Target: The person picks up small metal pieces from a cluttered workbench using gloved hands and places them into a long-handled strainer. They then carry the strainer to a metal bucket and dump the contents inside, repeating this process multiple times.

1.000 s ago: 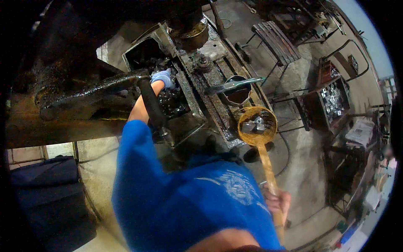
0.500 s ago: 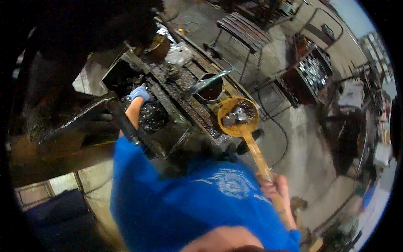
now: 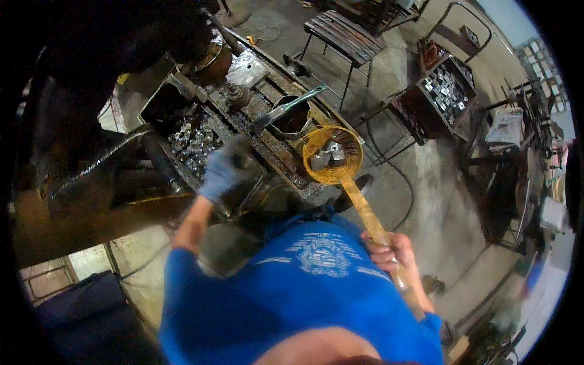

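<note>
My right hand (image 3: 391,250), bare, is closed round the flat handle of a yellow long-handled strainer (image 3: 309,168). Several silvery metal parts (image 3: 328,155) lie in the strainer's round basket, which is at the near right edge of the greasy machine bench (image 3: 261,155). My left hand (image 3: 226,173) wears a light blue-grey glove, dark toward the fingers. It is between a heap of small shiny metal pieces (image 3: 193,145) and the strainer. Motion blur and the dark glove hide how its fingers lie and whether anything is in them.
On the bench a brush (image 3: 291,107) rests across an open can (image 3: 294,120). A rusty pot (image 3: 214,64) stands at the far end. Beyond are a slatted stool (image 3: 344,36) and a bin of metal blocks (image 3: 450,91). A dark hose (image 3: 409,185) curves over the floor.
My left hand has come back from the heap of metal pieces, toward me and to the right. The strainer has shifted slightly left and away in the picture, still held by my right hand.
</note>
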The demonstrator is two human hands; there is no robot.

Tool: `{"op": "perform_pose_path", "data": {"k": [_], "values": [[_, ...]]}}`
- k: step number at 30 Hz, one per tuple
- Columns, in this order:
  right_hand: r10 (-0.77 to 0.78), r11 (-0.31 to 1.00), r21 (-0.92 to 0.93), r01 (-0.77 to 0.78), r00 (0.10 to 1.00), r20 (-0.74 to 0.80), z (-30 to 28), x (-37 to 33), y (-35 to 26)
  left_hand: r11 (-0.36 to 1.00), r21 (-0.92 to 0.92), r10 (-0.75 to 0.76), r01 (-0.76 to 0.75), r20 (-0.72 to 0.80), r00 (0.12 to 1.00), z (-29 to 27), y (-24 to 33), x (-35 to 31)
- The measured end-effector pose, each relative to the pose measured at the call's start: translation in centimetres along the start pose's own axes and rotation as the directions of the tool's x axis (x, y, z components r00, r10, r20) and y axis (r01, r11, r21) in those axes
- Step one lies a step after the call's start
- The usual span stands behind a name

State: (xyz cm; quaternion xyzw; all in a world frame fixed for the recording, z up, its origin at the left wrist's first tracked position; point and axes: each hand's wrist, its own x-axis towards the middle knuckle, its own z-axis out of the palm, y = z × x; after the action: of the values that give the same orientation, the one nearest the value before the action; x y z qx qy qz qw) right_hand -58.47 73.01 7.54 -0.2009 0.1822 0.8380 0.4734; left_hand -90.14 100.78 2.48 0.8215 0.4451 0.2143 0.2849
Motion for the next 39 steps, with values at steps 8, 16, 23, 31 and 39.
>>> {"op": "perform_pose_path", "data": {"k": [8,16,23,31,39], "values": [[0.023,1.000,-0.003,-0.023,1.000,-0.020,-0.4,-0.5,-0.8,0.877,0.207,0.399,-0.435,0.192,0.897,9.9,12.3,5.1],[0.073,0.997,-0.022,-0.072,0.996,0.054,-1.4,-0.6,-1.7,0.976,-0.007,0.210,-0.218,-0.240,0.948,1.4,5.6,3.6],[0.038,0.999,0.026,-0.038,0.999,-0.005,-0.8,-0.4,-1.5,0.695,0.468,-0.505,0.547,-0.224,0.833,-5.6,-18.6,5.5],[-0.032,0.996,0.079,0.034,0.999,-0.029,0.0,-0.6,-0.2,0.475,0.598,-0.746,0.646,-0.115,0.656,-5.5,-22.8,13.4],[-0.036,0.973,0.222,0.057,0.995,-0.097,0.6,-0.7,0.7,0.597,0.543,-0.699,0.590,-0.009,0.715,-6.0,-26.6,14.4]]}}
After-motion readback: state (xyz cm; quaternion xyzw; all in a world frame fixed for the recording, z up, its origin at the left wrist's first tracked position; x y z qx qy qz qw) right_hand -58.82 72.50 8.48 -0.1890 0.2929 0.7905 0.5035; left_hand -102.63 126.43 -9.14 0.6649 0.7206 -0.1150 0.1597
